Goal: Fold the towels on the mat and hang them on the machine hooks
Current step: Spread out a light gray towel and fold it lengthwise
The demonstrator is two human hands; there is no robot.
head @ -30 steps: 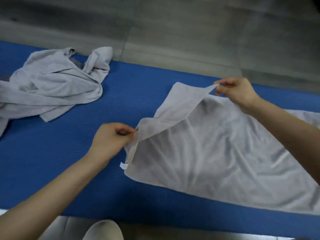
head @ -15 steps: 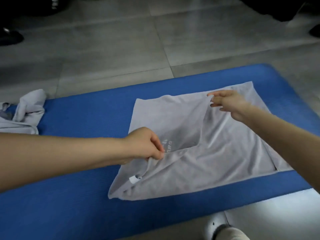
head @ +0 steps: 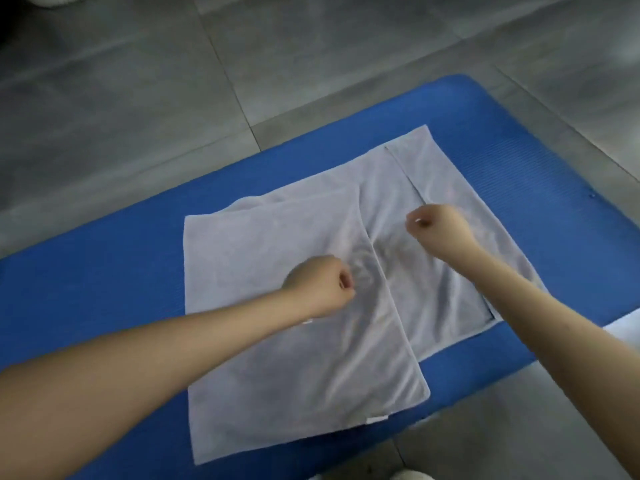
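Left hand (head: 318,287) curled over folded grey towel (head: 311,393), cloth puckered beside it, grip unclear | right hand (head: 438,230) curled above towel's right half, grip unclear | towel flat mid blue mat (head: 86,271), reaching near edge

Both arms were bare and reached forward from the lower corners of the view. The left forearm (head: 156,368) ran up and to the right and ended in the left hand (head: 320,287), which was curled into a fist, back up, fingers tucked toward the right. The right forearm (head: 554,327) ran up and to the left to the right hand (head: 441,232), also curled into a fist, its fingertips turned left. The right hand lay farther forward, near the left but apart.
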